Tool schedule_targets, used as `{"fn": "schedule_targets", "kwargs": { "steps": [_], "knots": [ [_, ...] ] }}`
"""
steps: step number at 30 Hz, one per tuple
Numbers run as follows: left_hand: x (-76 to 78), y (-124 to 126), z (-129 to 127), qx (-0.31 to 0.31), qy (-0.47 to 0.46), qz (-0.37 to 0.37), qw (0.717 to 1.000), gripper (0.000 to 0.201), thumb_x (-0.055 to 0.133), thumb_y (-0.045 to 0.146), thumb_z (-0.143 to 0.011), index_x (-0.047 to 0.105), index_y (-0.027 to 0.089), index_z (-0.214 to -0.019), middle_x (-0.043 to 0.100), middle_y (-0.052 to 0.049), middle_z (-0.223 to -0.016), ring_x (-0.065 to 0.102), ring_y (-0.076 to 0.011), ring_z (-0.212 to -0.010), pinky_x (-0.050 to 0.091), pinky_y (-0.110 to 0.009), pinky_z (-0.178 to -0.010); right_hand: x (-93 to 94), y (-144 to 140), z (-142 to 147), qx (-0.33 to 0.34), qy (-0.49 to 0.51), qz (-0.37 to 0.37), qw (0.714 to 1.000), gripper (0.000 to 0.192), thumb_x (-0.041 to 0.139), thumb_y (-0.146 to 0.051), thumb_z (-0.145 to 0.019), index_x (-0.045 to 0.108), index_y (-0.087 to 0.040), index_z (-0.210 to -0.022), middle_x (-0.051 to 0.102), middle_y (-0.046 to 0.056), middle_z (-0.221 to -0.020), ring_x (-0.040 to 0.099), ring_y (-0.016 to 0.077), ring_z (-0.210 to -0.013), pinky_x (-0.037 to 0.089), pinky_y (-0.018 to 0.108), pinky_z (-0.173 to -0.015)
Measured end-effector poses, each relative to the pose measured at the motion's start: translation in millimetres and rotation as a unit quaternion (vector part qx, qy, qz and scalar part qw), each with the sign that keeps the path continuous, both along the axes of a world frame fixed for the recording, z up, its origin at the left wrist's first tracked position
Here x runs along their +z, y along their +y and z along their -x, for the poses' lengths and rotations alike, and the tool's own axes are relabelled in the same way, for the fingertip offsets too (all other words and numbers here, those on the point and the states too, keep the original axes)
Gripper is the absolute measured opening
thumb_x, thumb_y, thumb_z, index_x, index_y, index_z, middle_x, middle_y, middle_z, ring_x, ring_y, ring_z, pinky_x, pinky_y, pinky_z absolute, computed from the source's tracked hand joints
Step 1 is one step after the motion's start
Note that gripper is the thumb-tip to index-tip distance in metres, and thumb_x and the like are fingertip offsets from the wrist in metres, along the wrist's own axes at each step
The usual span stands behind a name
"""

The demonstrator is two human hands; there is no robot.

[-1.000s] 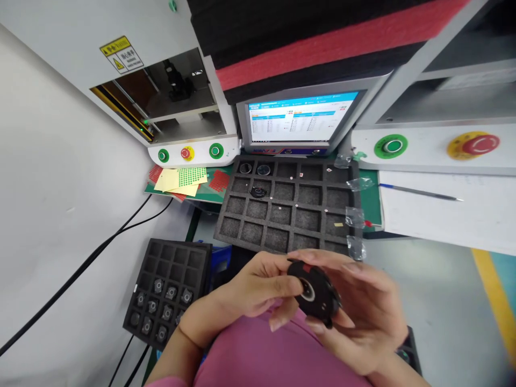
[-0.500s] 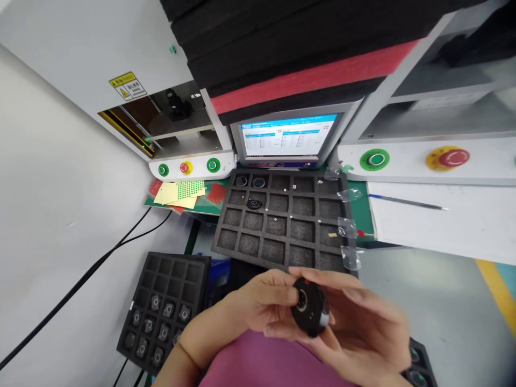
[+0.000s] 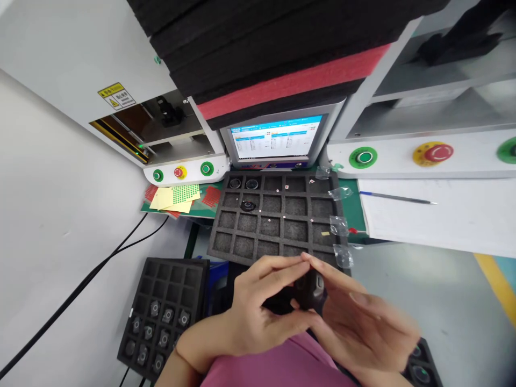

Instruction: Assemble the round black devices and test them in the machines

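1. Since the earlier frames, the small round black plastic part [image 3: 308, 287] has been turned edge-on and is now largely covered by both hands; its silver centre ring, seen before, is hidden.
2. Left hand [image 3: 258, 312] is seen with thumb and fingers wrapped over the part from the left; its grip is clamped on the part.
3. Right hand [image 3: 363, 322] is held against the part from the right, index finger stretched over the top, fingertips of both hands touching; its grip is also closed on the part.
4. Part is held in front of the pink-clad torso [image 3: 282, 365], just below the near edge of the large black foam compartment tray [image 3: 278, 217] on the green worktop [image 3: 357, 212].
5. A few small round pieces are seen in that tray's far-left cells; most cells hold nothing visible.
6. Small clear plastic bags [image 3: 342, 255] lie along the tray's right edge.
7. A second black foam tray [image 3: 167, 309] with small dark parts in its near cells sits lower left.
8. A lit monitor [image 3: 276, 137] stands behind the large tray.
9. A thin pen [image 3: 397, 198] lies on the white surface to the right.
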State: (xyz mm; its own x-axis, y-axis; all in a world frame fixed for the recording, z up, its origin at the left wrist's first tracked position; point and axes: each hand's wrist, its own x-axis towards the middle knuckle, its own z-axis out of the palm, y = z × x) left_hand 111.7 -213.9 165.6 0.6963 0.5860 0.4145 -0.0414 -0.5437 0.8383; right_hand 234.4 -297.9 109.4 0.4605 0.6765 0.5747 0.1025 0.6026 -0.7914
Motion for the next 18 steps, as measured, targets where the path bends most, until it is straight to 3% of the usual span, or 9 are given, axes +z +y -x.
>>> {"fn": "schedule_targets", "kwargs": {
  "steps": [6,12,15,18],
  "knots": [
    [-0.1,2,-5,0.006,0.024,-0.019,1.000,0.050,0.066,0.032,-0.092,0.056,0.022,-0.139,0.067,-0.016,-0.125,0.069,-0.0244,-0.110,0.062,-0.037,-0.090,-0.8,1,0,-0.020,0.023,0.011,0.999,0.070,0.065,0.005,-0.076,0.054,-0.034,-0.132,0.060,-0.001,-0.139,0.059,0.0210,-0.126,0.054,0.041,-0.104],
    [-5.6,5,-17,-0.007,0.008,-0.019,1.000,0.042,0.061,0.028,-0.094,0.059,0.017,-0.135,0.069,-0.016,-0.120,0.070,-0.0238,-0.109,0.061,-0.035,-0.090,-3.4,6,-2,-0.067,0.029,-0.003,0.997,0.070,0.065,0.009,-0.073,0.057,-0.030,-0.130,0.061,0.001,-0.138,0.060,0.0204,-0.126,0.053,0.039,-0.105],
    [-4.7,5,-16,-0.015,0.000,-0.021,1.000,0.044,0.060,0.028,-0.095,0.057,0.018,-0.138,0.069,-0.016,-0.121,0.070,-0.0237,-0.106,0.062,-0.035,-0.086,-6.7,3,-1,-0.086,0.016,0.004,0.996,0.069,0.068,0.005,-0.073,0.056,-0.033,-0.130,0.061,0.002,-0.138,0.061,0.0228,-0.123,0.055,0.044,-0.103],
    [-0.4,3,-13,-0.011,-0.015,-0.020,1.000,0.047,0.063,0.031,-0.093,0.056,0.020,-0.139,0.070,-0.016,-0.120,0.072,-0.0237,-0.102,0.063,-0.035,-0.084,-14.6,-5,0,-0.077,0.050,0.060,0.994,0.050,0.073,-0.011,-0.077,0.060,-0.034,-0.120,0.067,0.003,-0.129,0.065,0.0267,-0.117,0.057,0.049,-0.100]
  ]
}}
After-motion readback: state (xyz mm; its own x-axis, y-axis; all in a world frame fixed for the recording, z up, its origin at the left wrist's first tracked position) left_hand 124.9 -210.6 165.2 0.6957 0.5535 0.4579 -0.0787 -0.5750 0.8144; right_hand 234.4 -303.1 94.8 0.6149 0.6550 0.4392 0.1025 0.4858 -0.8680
